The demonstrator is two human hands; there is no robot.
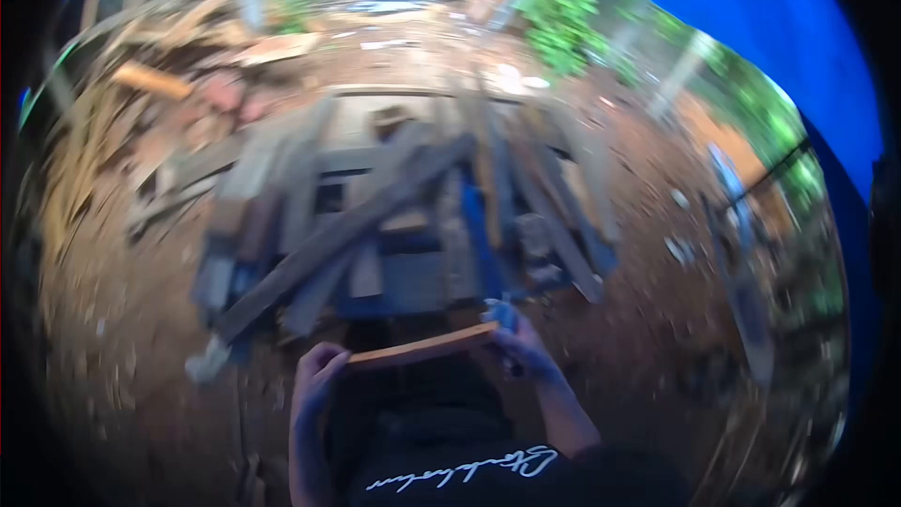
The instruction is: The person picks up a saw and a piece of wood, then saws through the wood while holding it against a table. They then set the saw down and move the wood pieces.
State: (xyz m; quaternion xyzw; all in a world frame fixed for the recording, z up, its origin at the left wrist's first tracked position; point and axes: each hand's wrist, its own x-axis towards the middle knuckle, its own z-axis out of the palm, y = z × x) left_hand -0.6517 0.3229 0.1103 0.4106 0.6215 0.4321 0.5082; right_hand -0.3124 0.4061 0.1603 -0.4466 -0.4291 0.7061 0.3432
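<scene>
A short orange-brown strip of wood [419, 350] spans the space between both hands, close to my body. Its left end is in my left hand [322, 364], whose fingers are closed on it. At the other end my right hand [516, 340] closes on the strip, and something blue shows at those fingers, too blurred to name. Past the hands lies a pile of grey and brown boards [352, 225], with one long dark board [328, 249] slanting across the top.
More scrap wood [150, 80] lies at the upper left. A green plant [563, 23] grows at the back. A blue tarp [770, 19] hangs at the upper right. A pale crumpled thing [206, 361] lies on the brown ground at the left.
</scene>
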